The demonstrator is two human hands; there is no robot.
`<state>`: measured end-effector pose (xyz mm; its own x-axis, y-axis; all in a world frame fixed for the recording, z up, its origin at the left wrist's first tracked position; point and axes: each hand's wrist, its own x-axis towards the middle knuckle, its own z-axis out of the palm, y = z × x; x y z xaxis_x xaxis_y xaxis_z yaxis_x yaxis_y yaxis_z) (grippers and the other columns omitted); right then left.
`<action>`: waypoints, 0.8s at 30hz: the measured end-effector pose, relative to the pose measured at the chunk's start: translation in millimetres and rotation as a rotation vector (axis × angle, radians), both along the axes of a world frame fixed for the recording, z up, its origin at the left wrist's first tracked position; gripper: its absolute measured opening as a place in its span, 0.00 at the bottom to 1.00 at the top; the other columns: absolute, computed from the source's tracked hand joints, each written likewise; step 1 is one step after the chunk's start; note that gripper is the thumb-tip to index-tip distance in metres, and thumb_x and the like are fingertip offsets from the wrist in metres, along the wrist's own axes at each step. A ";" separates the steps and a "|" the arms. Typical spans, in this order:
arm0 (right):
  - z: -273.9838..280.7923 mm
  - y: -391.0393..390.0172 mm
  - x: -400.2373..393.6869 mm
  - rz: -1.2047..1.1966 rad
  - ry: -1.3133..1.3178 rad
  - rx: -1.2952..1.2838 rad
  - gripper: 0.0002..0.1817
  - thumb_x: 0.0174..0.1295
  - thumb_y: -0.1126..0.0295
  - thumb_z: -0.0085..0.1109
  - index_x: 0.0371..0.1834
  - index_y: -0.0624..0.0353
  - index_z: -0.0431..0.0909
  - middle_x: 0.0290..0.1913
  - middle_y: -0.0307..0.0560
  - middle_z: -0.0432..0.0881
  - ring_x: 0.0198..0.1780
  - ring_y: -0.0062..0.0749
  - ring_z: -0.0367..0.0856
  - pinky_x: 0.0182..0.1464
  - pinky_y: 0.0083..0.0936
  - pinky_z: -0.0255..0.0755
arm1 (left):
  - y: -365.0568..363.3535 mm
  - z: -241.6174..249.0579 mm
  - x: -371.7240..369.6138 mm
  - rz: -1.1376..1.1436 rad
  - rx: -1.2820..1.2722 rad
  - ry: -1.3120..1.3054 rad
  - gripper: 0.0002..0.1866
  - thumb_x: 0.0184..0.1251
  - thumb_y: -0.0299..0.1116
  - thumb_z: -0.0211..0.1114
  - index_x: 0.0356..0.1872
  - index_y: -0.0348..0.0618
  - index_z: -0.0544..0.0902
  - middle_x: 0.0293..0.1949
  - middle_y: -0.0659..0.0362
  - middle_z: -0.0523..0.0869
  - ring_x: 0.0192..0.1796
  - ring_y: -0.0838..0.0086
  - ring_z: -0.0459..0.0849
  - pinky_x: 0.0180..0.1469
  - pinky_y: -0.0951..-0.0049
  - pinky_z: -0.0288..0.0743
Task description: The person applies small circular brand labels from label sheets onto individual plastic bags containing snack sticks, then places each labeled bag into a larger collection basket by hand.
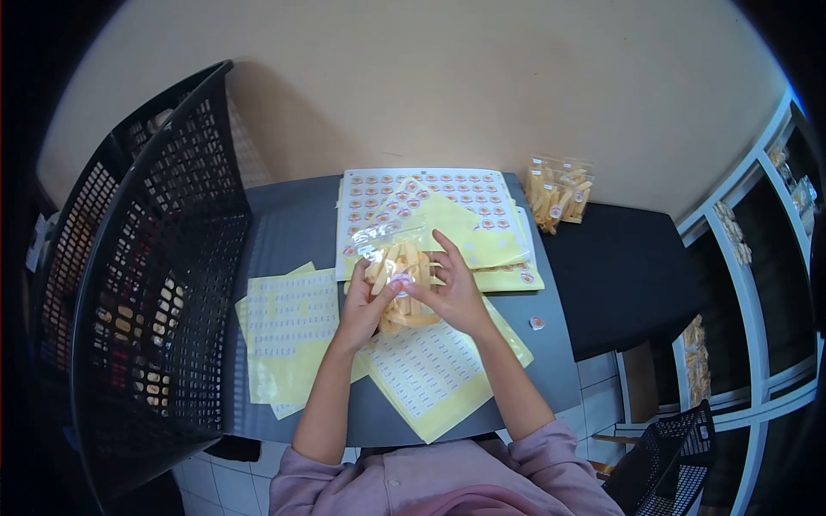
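The left hand (363, 308) and right hand (456, 301) hold a clear plastic bag of pale yellow sticks (401, 254) between them, thumbs at its round whitish sticker (401, 280), long side running near to far.

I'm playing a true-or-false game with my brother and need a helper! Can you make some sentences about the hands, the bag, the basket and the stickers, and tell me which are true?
1. The left hand and the right hand both hold a clear bag of pale sticks. True.
2. The big basket is bright pink. False: the big basket is dark, with lots of holes.
3. One loose round sticker lies on the grey table. True.
4. There is only one bag of sticks to see. False: more bags stand by the wall.
5. The bag in the hands has a round label on it. True.
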<state>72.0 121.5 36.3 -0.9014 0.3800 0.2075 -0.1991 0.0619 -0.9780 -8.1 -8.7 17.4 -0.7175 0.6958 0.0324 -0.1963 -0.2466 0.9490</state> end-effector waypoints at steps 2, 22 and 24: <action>-3.3 1.0 -0.9 -0.016 -0.037 -0.068 0.48 0.44 0.74 0.66 0.65 0.59 0.41 0.49 0.53 0.66 0.46 0.32 0.73 0.40 0.22 0.73 | 2.9 -10.2 -2.6 -0.003 0.020 0.094 0.31 0.60 0.28 0.56 0.59 0.36 0.49 0.50 0.54 0.71 0.51 0.75 0.72 0.52 0.76 0.68; -9.4 265.4 89.6 -1.042 0.154 0.246 0.19 0.50 0.70 0.63 0.42 0.68 0.71 0.37 0.47 0.79 0.37 0.23 0.77 0.39 0.19 0.72 | -1.0 -4.9 -6.7 0.134 0.063 0.294 0.29 0.57 0.33 0.51 0.61 0.41 0.54 0.56 0.52 0.64 0.53 0.69 0.68 0.48 0.72 0.69; -33.5 306.2 100.8 -1.104 0.008 0.310 0.19 0.49 0.70 0.63 0.42 0.68 0.72 0.37 0.46 0.79 0.38 0.22 0.77 0.41 0.19 0.71 | 0.0 -6.0 -8.0 0.166 0.063 0.306 0.27 0.57 0.33 0.51 0.59 0.40 0.57 0.52 0.54 0.67 0.50 0.72 0.70 0.46 0.74 0.69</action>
